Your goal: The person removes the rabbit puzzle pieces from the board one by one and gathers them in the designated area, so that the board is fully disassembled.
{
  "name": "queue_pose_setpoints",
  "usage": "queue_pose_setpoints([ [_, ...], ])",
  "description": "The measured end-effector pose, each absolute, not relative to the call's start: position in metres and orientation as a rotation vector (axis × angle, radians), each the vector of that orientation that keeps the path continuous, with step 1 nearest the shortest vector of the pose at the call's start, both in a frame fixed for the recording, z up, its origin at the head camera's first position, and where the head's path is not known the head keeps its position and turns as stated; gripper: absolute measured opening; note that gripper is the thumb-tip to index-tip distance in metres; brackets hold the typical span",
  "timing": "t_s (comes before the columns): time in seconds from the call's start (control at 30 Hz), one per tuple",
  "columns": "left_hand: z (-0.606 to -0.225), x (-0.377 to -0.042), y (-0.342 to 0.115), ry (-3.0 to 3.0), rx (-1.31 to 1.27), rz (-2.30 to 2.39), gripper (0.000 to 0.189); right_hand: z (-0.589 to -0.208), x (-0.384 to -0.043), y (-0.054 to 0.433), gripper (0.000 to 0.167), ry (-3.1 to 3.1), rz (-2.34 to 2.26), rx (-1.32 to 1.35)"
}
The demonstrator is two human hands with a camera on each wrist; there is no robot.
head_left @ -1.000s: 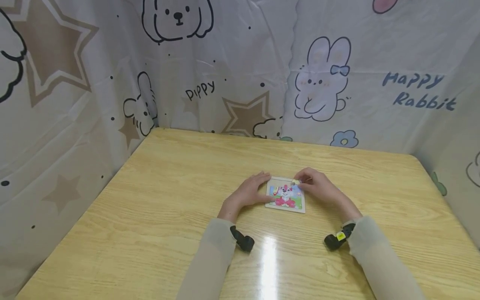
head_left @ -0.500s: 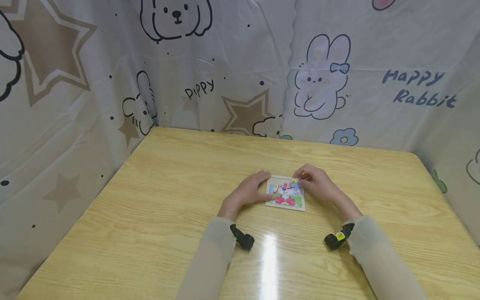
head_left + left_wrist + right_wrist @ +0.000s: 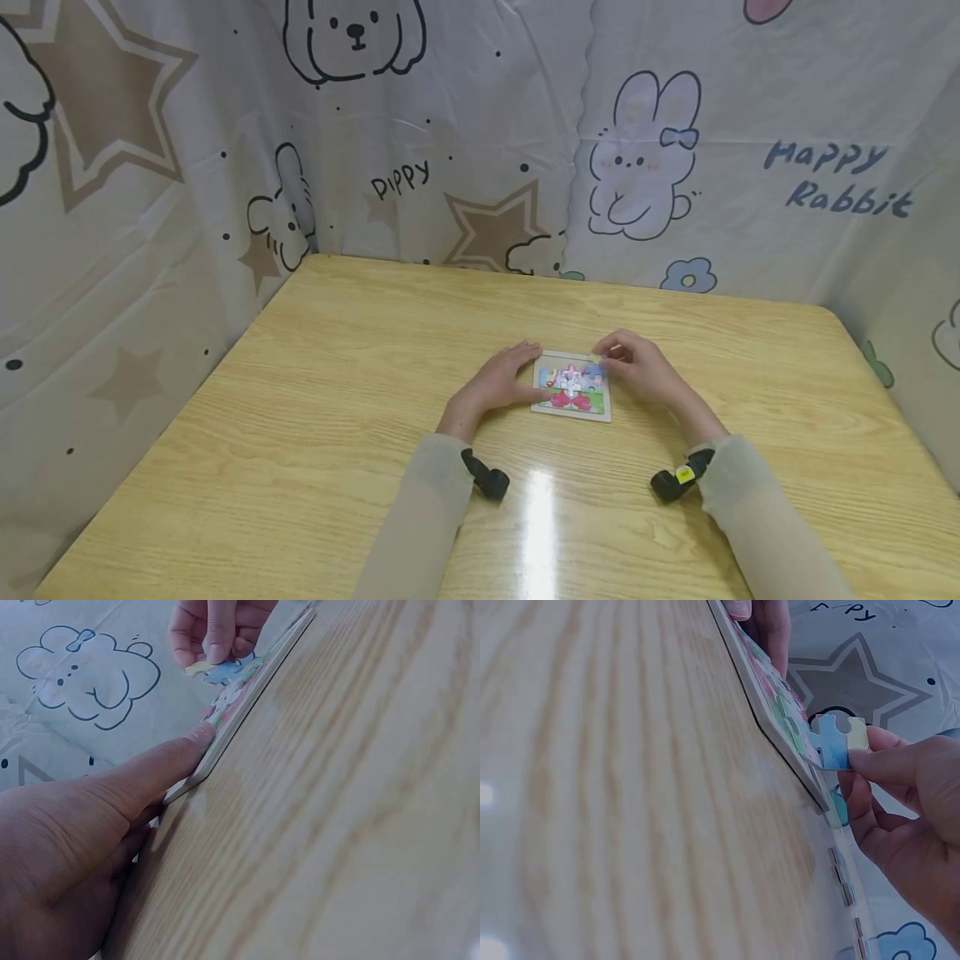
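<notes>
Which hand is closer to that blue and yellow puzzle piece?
The right: the right hand pinches the piece itself. The left hand holds the left side of the puzzle board.

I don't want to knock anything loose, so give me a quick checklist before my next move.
1. Puzzle board steadied: ok, the left hand has its thumb on it.
2. Piece gripped: ok, the right hand pinches the blue-and-yellow piece by its yellow end.
3. Board resting on the table: ok.
4. Held piece seated and released: not ok.
5. Its fit in the gap: cannot tell.
6. All pieces in: not ok, the right wrist view shows what look like loose pieces.
</notes>
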State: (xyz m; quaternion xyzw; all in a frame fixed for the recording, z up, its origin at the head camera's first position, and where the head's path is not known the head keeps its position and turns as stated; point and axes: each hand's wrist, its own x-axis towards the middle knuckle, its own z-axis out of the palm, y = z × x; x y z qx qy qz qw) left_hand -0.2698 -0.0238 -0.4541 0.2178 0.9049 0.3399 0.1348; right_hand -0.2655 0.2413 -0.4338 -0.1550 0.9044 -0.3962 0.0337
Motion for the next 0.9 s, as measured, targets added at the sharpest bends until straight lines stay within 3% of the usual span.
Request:
queue_pose_setpoints([
  [0.43, -0.451, -0.268, -0.023, 2.624, 0.604, 0.983, 0.081, -0.430, -0.265, 0.237, 0.018, 2.788, -1.147, -0.476],
  [0.9, -0.446, -0.254, 0.020, 2.874, 0.252, 0.967, 0.075, -0.428, -0.268, 0.232, 0.017, 2.821, -1.103, -0.608],
])
